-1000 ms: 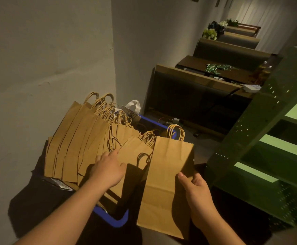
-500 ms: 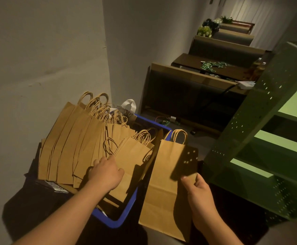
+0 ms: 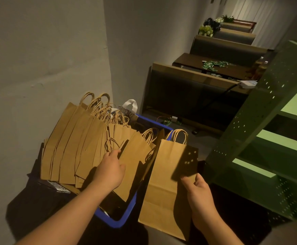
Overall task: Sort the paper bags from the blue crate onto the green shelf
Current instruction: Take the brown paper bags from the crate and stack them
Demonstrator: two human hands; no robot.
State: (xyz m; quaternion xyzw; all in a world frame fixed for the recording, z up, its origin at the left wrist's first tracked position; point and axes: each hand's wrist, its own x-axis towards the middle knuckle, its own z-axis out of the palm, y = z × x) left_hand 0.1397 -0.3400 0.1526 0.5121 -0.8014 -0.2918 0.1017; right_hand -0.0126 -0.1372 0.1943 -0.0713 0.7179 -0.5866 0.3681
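Observation:
Several flat brown paper bags (image 3: 77, 147) with twisted handles lean fanned out in the blue crate (image 3: 126, 214) at lower left. My left hand (image 3: 109, 169) rests on them, fingers curled over the edge of one bag (image 3: 135, 165) in the crate. My right hand (image 3: 198, 189) pinches the right edge of a separate brown paper bag (image 3: 163, 188), held upright just outside the crate's right side. The green shelf (image 3: 261, 138) with perforated uprights stands at the right, its pale green boards lit.
A grey wall runs along the left and behind the crate. Beyond stand dark booth seats (image 3: 188, 96) and a wooden table (image 3: 215, 66) with small green packets and bottles. Cables and a small board (image 3: 167, 122) lie on the floor by the seat.
The bag in my right hand has come out of the crate and moved right toward the shelf. My left hand has shifted slightly along the bags in the crate.

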